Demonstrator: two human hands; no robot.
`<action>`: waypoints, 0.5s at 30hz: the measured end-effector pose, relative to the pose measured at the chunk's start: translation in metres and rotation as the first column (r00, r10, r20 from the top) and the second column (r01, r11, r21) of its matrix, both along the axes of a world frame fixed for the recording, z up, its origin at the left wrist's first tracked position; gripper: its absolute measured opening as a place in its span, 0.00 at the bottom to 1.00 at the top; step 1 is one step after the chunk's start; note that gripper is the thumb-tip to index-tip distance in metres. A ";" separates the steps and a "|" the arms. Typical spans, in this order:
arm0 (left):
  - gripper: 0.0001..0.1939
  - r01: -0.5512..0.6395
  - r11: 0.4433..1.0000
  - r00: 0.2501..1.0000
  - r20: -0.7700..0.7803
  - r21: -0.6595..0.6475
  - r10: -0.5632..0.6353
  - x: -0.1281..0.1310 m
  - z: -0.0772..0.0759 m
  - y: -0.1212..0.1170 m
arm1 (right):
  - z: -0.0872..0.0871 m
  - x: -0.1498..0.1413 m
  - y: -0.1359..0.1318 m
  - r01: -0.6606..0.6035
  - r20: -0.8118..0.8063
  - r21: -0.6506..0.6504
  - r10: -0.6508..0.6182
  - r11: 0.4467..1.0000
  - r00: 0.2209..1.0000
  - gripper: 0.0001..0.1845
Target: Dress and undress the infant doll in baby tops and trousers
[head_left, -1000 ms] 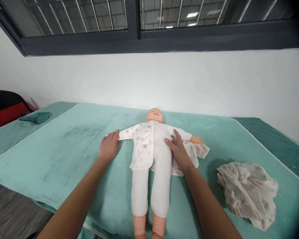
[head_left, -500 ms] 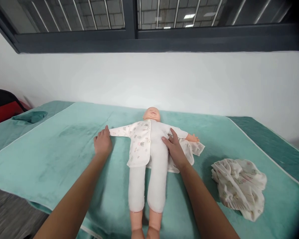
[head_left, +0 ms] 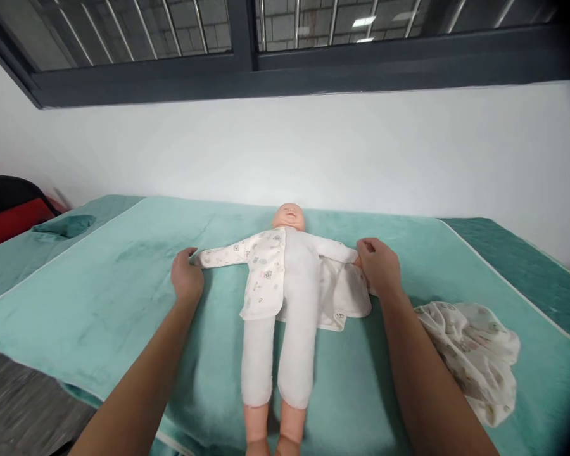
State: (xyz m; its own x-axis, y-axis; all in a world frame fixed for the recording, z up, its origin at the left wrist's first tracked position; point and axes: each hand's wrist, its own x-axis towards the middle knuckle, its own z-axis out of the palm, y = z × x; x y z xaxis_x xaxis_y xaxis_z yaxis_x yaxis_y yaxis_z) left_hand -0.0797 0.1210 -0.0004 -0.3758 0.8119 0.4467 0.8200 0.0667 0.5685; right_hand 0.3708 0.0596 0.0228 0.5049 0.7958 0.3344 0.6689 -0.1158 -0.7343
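Observation:
A baby doll (head_left: 289, 297) lies on its back on a teal blanket (head_left: 123, 278), head toward the wall. A white printed shirt (head_left: 261, 272) covers the doll's left-side arm and chest; its other half lies spread under the doll on the right. My left hand (head_left: 186, 276) is curled around the end of the shirt sleeve at the doll's outstretched arm. My right hand (head_left: 379, 266) is closed over the doll's other hand and the shirt edge there.
A crumpled printed garment (head_left: 475, 354) lies on the blanket to the right, beside my right forearm. A small dark green cloth (head_left: 66, 225) sits at the far left. A white wall and a barred window stand behind the bed. The bed's near edge drops to a grey floor.
My right hand left the doll's belly and moved right to the doll's hand. My left hand slid further left along the sleeve, which now lies stretched out.

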 end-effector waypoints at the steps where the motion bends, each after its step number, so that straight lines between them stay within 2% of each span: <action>1: 0.23 -0.015 1.000 1.000 0.023 -0.005 0.015 -0.001 0.000 0.000 | -0.006 0.003 -0.001 0.014 0.020 -0.029 -0.013 0.999 1.000 0.16; 5: 0.18 -0.036 0.999 0.999 0.028 -0.040 0.038 0.000 0.003 0.001 | -0.021 0.006 -0.002 0.035 -0.046 -0.059 -0.038 0.998 0.998 0.16; 8: 0.17 -0.032 0.998 0.999 0.012 -0.060 0.033 0.003 0.005 0.001 | -0.023 0.008 0.001 0.049 -0.253 -0.017 -0.052 0.999 0.966 0.12; 11: 0.17 -0.026 0.998 1.000 0.007 -0.057 0.027 0.004 0.006 0.001 | -0.023 0.012 0.003 0.087 -0.451 0.029 -0.065 0.996 0.890 0.11; 13: 0.17 -0.024 0.998 1.000 -0.002 -0.064 0.024 0.004 0.006 0.001 | -0.021 0.014 0.003 0.145 -0.616 0.110 -0.047 0.983 0.787 0.10; 15: 0.17 -0.026 0.997 1.000 -0.017 -0.076 0.025 0.003 0.005 0.002 | -0.018 0.014 0.001 0.236 -0.822 0.248 0.075 0.940 0.565 0.09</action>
State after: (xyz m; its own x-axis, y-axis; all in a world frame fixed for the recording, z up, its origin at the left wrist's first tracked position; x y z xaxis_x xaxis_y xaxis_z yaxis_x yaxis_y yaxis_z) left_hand -0.0767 0.1230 0.0048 -0.3904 0.8340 0.3899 0.8264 0.1307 0.5478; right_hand 0.3850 0.0608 0.0047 0.7374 0.6739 -0.0457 -0.2298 0.1867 -0.9552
